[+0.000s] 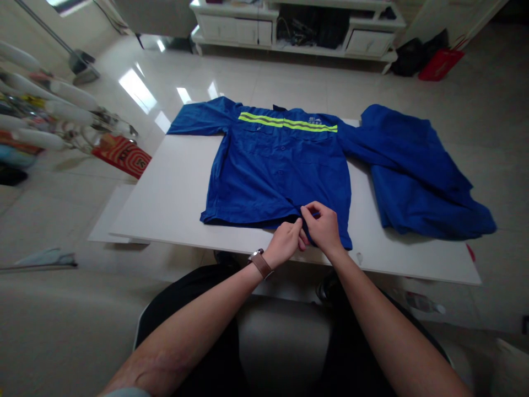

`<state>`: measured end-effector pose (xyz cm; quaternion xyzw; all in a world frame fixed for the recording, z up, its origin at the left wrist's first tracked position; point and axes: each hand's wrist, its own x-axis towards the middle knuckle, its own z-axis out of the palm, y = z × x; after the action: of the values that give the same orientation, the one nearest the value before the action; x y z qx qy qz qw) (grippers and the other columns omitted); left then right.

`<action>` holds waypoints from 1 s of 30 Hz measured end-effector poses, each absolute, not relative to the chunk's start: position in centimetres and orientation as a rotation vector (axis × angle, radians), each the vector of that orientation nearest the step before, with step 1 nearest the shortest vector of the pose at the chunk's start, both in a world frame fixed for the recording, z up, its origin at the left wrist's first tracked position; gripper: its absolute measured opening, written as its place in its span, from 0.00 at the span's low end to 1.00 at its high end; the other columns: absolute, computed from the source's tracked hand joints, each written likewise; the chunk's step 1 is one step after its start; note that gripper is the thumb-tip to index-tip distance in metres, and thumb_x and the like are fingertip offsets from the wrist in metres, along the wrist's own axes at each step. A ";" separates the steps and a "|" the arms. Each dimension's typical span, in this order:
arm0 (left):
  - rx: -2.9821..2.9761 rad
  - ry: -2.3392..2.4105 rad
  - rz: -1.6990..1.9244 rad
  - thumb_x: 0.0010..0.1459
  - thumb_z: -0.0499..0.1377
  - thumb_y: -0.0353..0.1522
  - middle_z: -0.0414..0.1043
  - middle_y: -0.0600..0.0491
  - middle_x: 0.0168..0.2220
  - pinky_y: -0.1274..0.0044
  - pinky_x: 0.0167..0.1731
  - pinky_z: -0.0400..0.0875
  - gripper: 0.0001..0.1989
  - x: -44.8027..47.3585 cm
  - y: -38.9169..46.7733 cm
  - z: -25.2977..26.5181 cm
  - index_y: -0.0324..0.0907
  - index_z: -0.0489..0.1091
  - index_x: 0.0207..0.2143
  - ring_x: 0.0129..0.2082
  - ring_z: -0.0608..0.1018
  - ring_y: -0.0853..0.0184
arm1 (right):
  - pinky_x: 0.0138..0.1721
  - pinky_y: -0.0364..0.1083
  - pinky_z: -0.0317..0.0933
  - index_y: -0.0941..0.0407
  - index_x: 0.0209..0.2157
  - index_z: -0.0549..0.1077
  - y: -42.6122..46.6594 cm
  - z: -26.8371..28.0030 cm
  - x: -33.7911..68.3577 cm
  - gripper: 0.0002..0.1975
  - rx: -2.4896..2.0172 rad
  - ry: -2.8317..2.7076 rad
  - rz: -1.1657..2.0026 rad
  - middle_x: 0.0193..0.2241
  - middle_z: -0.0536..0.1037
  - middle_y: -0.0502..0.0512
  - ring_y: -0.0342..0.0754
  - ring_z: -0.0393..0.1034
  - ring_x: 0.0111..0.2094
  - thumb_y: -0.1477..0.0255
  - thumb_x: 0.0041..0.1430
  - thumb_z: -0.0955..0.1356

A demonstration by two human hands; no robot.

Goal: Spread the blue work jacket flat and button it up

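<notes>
A blue work jacket (pixel 256 171) lies spread on its back across the white table (pixel 165 187), collar at the far side. A yellow-green reflective strip (pixel 264 120) crosses its chest, and one sleeve reaches out to the left. At the bottom of its front opening, my right hand (pixel 324 223) pinches the cloth near the hem. Close beside it, my left hand (pixel 288 238), with a watch on the wrist, has its fingers closed at the same hem edge. The fingertips partly hide the cloth there.
A second heap of blue cloth (pixel 417 171) lies on the table's right side, touching the jacket's right sleeve. A red bag (pixel 441 64) stands on the floor by a white cabinet (pixel 235 28). Below the table's right end lies a plastic bottle (pixel 424 302).
</notes>
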<state>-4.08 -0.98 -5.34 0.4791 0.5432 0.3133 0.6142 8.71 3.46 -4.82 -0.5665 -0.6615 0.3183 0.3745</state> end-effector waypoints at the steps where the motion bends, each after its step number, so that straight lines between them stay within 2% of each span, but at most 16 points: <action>1: 1.060 1.235 0.720 0.71 0.41 0.42 0.72 0.48 0.19 0.77 0.30 0.68 0.31 -4.1 -0.9 -5.4 0.38 0.72 0.22 0.21 0.75 0.67 | 0.34 0.45 0.61 0.56 0.27 0.74 3.4 -4.8 8.7 0.13 -1.450 -1.697 0.812 0.26 0.77 0.53 0.46 0.68 0.27 0.64 0.63 0.66; 6: 0.941 1.189 0.678 0.62 0.45 0.27 0.73 0.49 0.23 0.79 0.26 0.66 0.17 -4.0 -0.7 -5.5 0.37 0.69 0.25 0.22 0.75 0.69 | 0.33 0.45 0.61 0.56 0.26 0.73 3.4 -4.9 8.8 0.14 -1.450 -1.700 0.800 0.26 0.76 0.53 0.46 0.66 0.26 0.64 0.63 0.66; 8: 0.840 1.189 0.716 0.57 0.48 0.25 0.74 0.51 0.26 0.80 0.25 0.65 0.11 -3.9 -0.7 -5.4 0.36 0.70 0.29 0.22 0.76 0.70 | 0.33 0.45 0.61 0.56 0.26 0.74 3.4 -4.9 8.7 0.14 -1.444 -1.702 0.804 0.26 0.76 0.52 0.46 0.67 0.27 0.64 0.63 0.66; 11: 0.536 1.183 0.863 0.58 0.53 0.28 0.74 0.52 0.32 0.81 0.24 0.65 0.06 -3.7 -0.6 -5.3 0.37 0.69 0.35 0.23 0.77 0.72 | 0.33 0.45 0.60 0.56 0.27 0.74 3.5 -4.8 8.7 0.13 -1.428 -1.703 0.813 0.26 0.76 0.52 0.46 0.68 0.27 0.64 0.63 0.66; 15: 0.211 1.121 1.077 0.61 0.59 0.34 0.74 0.52 0.35 0.82 0.23 0.66 0.07 -3.7 -0.2 -5.1 0.38 0.68 0.37 0.24 0.77 0.73 | 0.33 0.45 0.60 0.56 0.27 0.74 3.4 -4.8 8.5 0.13 -1.423 -1.715 0.831 0.26 0.77 0.52 0.46 0.69 0.28 0.64 0.63 0.66; 19: 0.167 1.179 1.136 0.59 0.65 0.33 0.75 0.52 0.35 0.83 0.25 0.65 0.09 -4.0 0.1 -5.2 0.37 0.69 0.35 0.27 0.77 0.74 | 0.33 0.44 0.60 0.56 0.27 0.74 3.3 -5.1 8.4 0.13 -1.375 -1.754 0.880 0.26 0.77 0.51 0.46 0.69 0.28 0.64 0.63 0.66; 26: 0.350 1.293 1.239 0.56 0.67 0.33 0.75 0.51 0.31 0.81 0.28 0.66 0.10 -4.2 0.2 -5.8 0.36 0.71 0.32 0.28 0.75 0.73 | 0.35 0.45 0.63 0.56 0.33 0.77 3.4 -5.6 8.5 0.09 -1.346 -1.766 0.996 0.32 0.79 0.53 0.48 0.73 0.34 0.65 0.58 0.69; 30: 0.396 1.349 1.239 0.58 0.63 0.30 0.75 0.51 0.31 0.81 0.28 0.65 0.06 -4.2 0.3 -5.7 0.35 0.71 0.33 0.27 0.75 0.73 | 0.36 0.46 0.61 0.56 0.32 0.75 3.4 -5.4 8.3 0.09 -1.346 -1.805 0.953 0.32 0.78 0.54 0.48 0.71 0.34 0.66 0.59 0.66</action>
<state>-4.17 0.29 -5.70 0.1704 0.5800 0.5326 0.5923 8.32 3.44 -5.45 -0.5175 -0.6939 0.3663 0.3414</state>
